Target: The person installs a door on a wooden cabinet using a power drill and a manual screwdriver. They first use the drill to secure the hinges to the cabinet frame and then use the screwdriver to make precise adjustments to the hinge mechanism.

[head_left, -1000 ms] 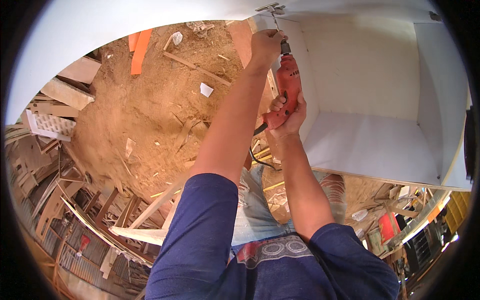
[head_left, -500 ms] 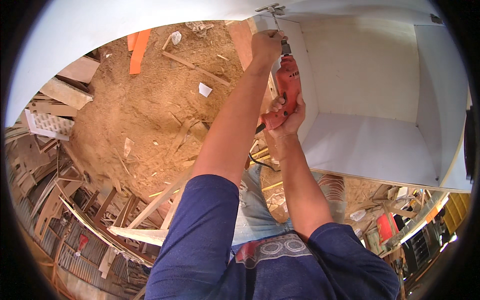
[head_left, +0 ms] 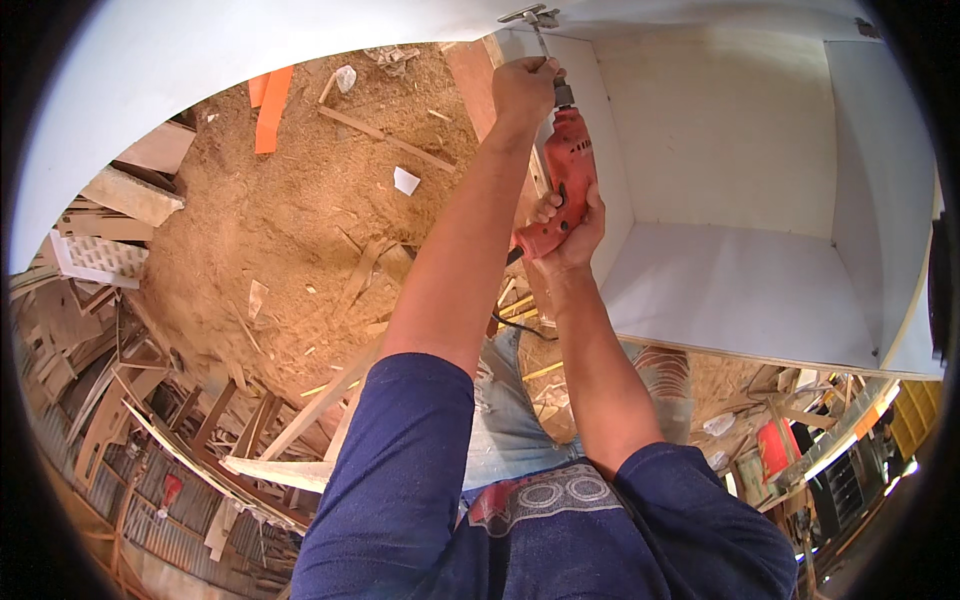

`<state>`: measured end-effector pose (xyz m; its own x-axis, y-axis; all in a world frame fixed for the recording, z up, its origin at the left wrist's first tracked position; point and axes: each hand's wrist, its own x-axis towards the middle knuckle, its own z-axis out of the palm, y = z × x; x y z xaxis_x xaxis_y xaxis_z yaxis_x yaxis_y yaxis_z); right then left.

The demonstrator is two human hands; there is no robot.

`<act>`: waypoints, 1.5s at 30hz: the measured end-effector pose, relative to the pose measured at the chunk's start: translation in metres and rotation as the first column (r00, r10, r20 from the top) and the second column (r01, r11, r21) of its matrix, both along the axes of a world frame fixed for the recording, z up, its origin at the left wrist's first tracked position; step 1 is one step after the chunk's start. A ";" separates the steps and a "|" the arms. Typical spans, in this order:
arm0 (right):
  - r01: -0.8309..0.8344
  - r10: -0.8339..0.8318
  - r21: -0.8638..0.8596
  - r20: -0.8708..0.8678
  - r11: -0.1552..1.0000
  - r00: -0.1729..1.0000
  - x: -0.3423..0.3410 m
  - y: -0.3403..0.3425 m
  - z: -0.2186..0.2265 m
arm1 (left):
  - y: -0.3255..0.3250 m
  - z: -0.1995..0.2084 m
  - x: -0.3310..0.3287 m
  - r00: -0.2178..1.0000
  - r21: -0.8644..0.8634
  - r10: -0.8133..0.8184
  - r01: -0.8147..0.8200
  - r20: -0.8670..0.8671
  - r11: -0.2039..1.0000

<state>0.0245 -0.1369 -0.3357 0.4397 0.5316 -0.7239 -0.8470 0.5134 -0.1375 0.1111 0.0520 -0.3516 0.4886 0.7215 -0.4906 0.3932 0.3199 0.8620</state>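
Observation:
A red corded power drill (head_left: 570, 155) points away from me, up toward a metal cabinet hinge (head_left: 530, 15) at the top of the view. My right hand (head_left: 578, 240) is wrapped around its rear grip, with fingers and thumb on opposite sides. Just ahead of the dark chuck (head_left: 563, 95), my left hand (head_left: 522, 95) pinches the long thin driver bit (head_left: 541, 42). The bit's tip reaches the hinge; whether a screw sits there is too small to tell. The hinge lies between a white door panel (head_left: 300, 25) and an open cabinet box (head_left: 740, 285).
Sawdust and wood offcuts cover the floor (head_left: 290, 210). Orange strips (head_left: 270, 110) and a white scrap (head_left: 405, 181) lie there. Stacked boards (head_left: 135, 190) stand at left, and long timber pieces (head_left: 310, 420) lean beside my left arm. The drill's black cord (head_left: 525, 328) hangs near my legs.
The whole view shifts slightly, so my hands, the drill and the cabinet sit a little further left. Both grips and the bit's position at the hinge look the same.

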 end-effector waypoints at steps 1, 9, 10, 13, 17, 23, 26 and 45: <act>0.013 -0.013 0.001 -0.003 1.000 1.000 0.001 0.001 0.002 | 0.000 -0.001 0.000 1.000 -0.002 0.000 0.000 0.000 1.000; 0.039 -0.039 0.002 0.028 0.999 0.999 0.002 0.006 0.012 | 0.000 -0.004 0.000 1.000 -0.013 -0.012 0.012 0.008 1.000; 0.038 -0.039 0.013 0.033 0.999 0.999 0.002 0.006 0.013 | -0.001 -0.004 0.000 1.000 -0.014 -0.013 0.013 0.007 1.000; 0.027 -0.030 0.060 0.056 0.998 0.998 0.004 0.005 0.010 | -0.001 -0.005 0.001 1.000 0.024 -0.024 0.024 -0.003 0.999; 0.050 -0.053 0.040 0.061 0.998 0.997 0.002 0.010 0.008 | 0.000 -0.005 -0.001 1.000 0.021 -0.015 0.014 0.025 1.000; 0.049 -0.050 0.035 0.017 0.998 0.999 0.006 0.011 0.014 | 0.002 0.013 -0.023 0.997 0.073 0.001 -0.007 0.078 0.997; 0.033 -0.035 0.028 0.071 0.999 0.997 0.013 0.009 0.024 | 0.006 0.034 -0.056 0.994 -0.055 0.074 -0.069 0.080 0.996; -0.155 0.208 -0.215 0.251 0.964 0.945 0.071 -0.235 0.240 | -0.026 0.246 -0.240 0.835 -0.148 0.550 -0.542 0.016 0.827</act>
<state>0.0953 -0.3719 -0.0956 0.5408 0.4850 -0.6873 -0.8410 0.2966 -0.4525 -0.1292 0.0264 -0.1052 0.0633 0.8094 -0.5838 0.0736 0.5796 0.8116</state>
